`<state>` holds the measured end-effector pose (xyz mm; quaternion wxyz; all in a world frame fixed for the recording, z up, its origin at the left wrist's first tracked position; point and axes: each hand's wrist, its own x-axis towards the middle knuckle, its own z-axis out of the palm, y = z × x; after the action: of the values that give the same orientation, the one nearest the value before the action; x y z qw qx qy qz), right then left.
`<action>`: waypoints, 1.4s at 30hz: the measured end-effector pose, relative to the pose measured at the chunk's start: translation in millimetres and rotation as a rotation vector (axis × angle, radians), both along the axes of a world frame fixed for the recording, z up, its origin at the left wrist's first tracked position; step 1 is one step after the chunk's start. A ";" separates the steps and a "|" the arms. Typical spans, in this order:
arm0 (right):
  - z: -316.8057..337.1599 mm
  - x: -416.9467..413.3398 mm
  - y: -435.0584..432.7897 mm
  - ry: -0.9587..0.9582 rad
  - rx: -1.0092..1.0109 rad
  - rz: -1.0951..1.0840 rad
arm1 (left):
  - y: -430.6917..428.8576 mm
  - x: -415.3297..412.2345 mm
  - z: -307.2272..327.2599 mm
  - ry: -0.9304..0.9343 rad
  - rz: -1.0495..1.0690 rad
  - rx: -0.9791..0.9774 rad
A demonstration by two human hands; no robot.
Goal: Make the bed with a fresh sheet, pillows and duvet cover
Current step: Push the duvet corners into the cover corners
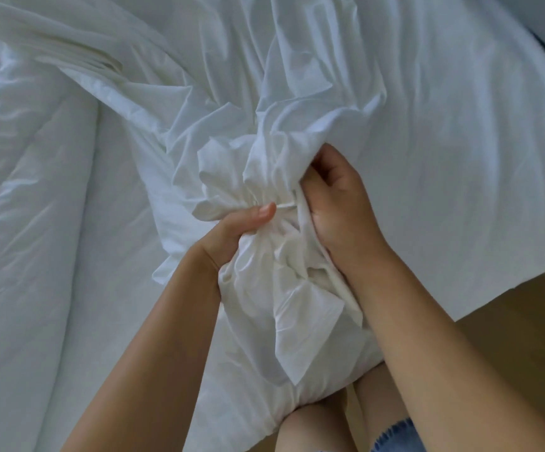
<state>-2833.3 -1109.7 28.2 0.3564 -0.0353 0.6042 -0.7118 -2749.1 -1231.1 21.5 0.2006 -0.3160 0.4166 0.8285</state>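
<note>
left grip (238,233): clamped on a gathered bunch of the white cover (284,288), thumb (261,212) laid flat along the pleats, other fingers hidden under the cloth. right grip (339,210): just beside it, fingers curled inward and dug into the same bunch, pinching a fold; a narrow ridge of cloth between the two. both clamped, neither apart nor empty.

below the grips, between the forearms: rest of the cover in a crumpled, puffy heap, hanging toward the bare legs and touching them. beyond the grips: more of the cover fanning out in long creases, up to a flat folded part (78,57) far off to the left. cannot tell what fills the heap.

left of the left grip: soft quilted duvet (36,239), rumpled, lying over the bed. right of the right grip: smooth white sheet (460,141), spread flat, edge hanging over the side. under that edge, right of the right forearm: wooden floor (525,337). near the bottom, under the right forearm: frayed blue denim shorts (395,432).
</note>
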 end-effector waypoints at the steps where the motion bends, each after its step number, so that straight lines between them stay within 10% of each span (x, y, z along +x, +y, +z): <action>1: 1.3 -0.6 -6.6 0.050 0.026 0.017 | 0.9 2.4 -0.3 -0.012 0.026 0.002; 6: -3.0 -3.9 -14.9 0.148 0.085 0.108 | 14.0 -9.0 8.2 -0.113 -0.123 -0.214; 15: -10.5 -23.7 -35.4 0.407 0.258 0.183 | 17.7 -1.0 -1.7 -0.033 0.147 -0.020; 28: -17.0 -32.0 -52.6 0.211 0.173 0.140 | -7.9 -11.7 -0.6 -0.063 -0.213 -0.108; 42: -32.0 -1.6 19.2 0.183 0.336 -0.149 | 29.6 5.8 -19.5 -0.064 0.316 -0.076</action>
<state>-2834.8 -1090.4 -3.9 0.2471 0.0050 0.7453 -0.6192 -2743.4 -1201.5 2.0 0.0690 -0.4109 0.3864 0.8228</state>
